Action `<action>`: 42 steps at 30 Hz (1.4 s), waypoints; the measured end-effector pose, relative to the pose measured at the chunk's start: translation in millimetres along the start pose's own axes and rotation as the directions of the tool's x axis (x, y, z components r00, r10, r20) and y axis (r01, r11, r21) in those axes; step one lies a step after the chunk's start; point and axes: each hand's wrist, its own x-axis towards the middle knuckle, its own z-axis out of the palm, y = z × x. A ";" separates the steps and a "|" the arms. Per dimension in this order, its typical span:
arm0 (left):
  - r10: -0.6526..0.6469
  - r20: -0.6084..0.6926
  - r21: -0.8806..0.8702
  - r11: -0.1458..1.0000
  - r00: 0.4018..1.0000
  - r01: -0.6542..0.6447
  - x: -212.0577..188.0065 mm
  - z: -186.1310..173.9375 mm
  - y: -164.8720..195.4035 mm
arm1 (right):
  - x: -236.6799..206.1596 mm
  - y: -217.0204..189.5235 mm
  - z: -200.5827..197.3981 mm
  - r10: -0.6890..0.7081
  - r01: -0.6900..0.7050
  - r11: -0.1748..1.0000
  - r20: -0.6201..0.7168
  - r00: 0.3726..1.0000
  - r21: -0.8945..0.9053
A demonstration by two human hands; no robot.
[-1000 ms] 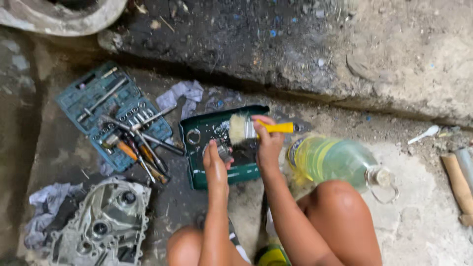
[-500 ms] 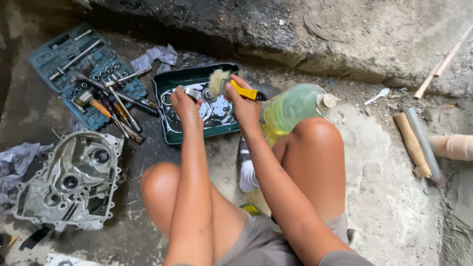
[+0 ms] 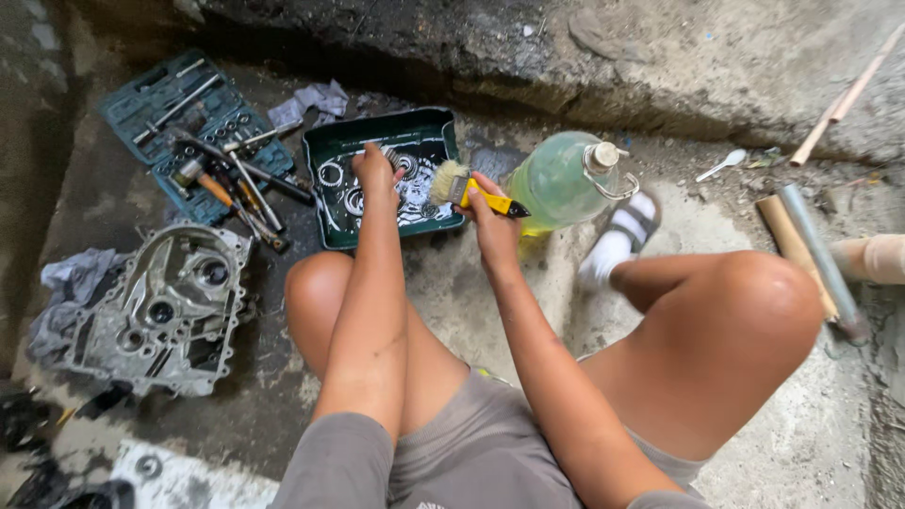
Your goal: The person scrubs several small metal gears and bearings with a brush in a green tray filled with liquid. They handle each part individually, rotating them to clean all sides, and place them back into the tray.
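- Paintbrush (image 3: 462,188), yellow handle with pale bristles, sits in the right hand (image 3: 490,226); fingers closed round the handle, bristles pointing left at the tray's right rim, angled so they can reach the parts.
- Left hand (image 3: 375,174) is down inside the green tray (image 3: 377,132); fingers curled on a small metal part, looks gripped but the part itself is mostly hidden, likely held steady for brushing.
- Tray sits on the concrete floor (image 3: 452,283) right ahead of the knees, within easy reach of both hands; it holds metal rings and bearings (image 3: 332,174) in shallow dark liquid.
- Plastic bottle (image 3: 566,179) of greenish liquid lies tilted just right of the tray, cap end toward the sandalled foot (image 3: 617,240), near the brush hand.
- Open socket set case (image 3: 184,113) lies left of the tray, screwdrivers and wrenches (image 3: 236,193) spilling across its near edge.
- Grey engine casing (image 3: 160,311) lies flat on a rag (image 3: 66,278) at lower left, well apart from the hands.
- Pipe and wooden stick (image 3: 801,245) lie at far right; white plastic spoon (image 3: 724,162) beyond them.
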 end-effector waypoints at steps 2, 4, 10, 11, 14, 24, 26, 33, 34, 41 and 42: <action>0.028 0.051 0.201 0.979 0.998 -0.038 -3.3 8.7 0.6 | 3.3 4.6 -18.0 0.059 -0.059 0.998 -0.008 0.998 0.004; 0.084 0.104 0.453 0.883 0.991 -0.122 3.0 18.8 2.9 | 16.3 9.0 -29.6 0.091 -0.091 0.996 -0.005 0.996 0.017; 0.015 0.467 0.800 0.419 0.884 -0.429 -0.7 29.3 39.5 | 53.0 29.2 -54.7 0.169 -0.177 0.978 0.078 0.983 0.114; 0.006 0.485 0.802 0.395 0.874 -0.448 0.1 27.7 47.1 | 56.1 34.0 -59.0 0.173 -0.181 0.979 0.087 0.981 0.095; -0.064 0.527 0.811 0.337 0.847 -0.479 13.9 27.0 60.5 | 60.1 49.9 -72.7 0.187 -0.191 0.981 0.114 0.976 0.031; -0.274 0.521 0.837 0.352 0.808 -0.420 120.4 -2.6 -1.7 | 52.9 94.5 -97.6 0.295 -0.281 0.940 0.049 0.954 -0.195; -0.259 0.521 0.821 0.412 0.814 -0.394 137.7 -5.5 -13.3 | 51.1 104.8 -97.8 0.275 -0.260 0.931 0.024 0.961 -0.257; -0.243 0.541 0.730 0.612 0.805 -0.305 139.3 -46.7 -22.4 | 36.9 120.2 -80.9 0.227 -0.216 0.915 -0.009 0.974 -0.340; -0.207 0.545 0.715 0.620 0.812 -0.322 138.9 -53.7 -19.6 | 37.4 123.2 -78.5 0.220 -0.209 0.926 0.000 0.976 -0.314; -0.233 0.491 0.723 0.647 0.839 -0.243 155.7 -97.1 -31.6 | 62.4 145.3 -64.4 0.221 -0.200 0.925 0.031 0.975 -0.322; -0.245 0.469 0.741 0.632 0.849 -0.227 158.6 -103.4 -40.6 | 66.1 150.0 -65.1 0.220 -0.194 0.928 0.048 0.974 -0.319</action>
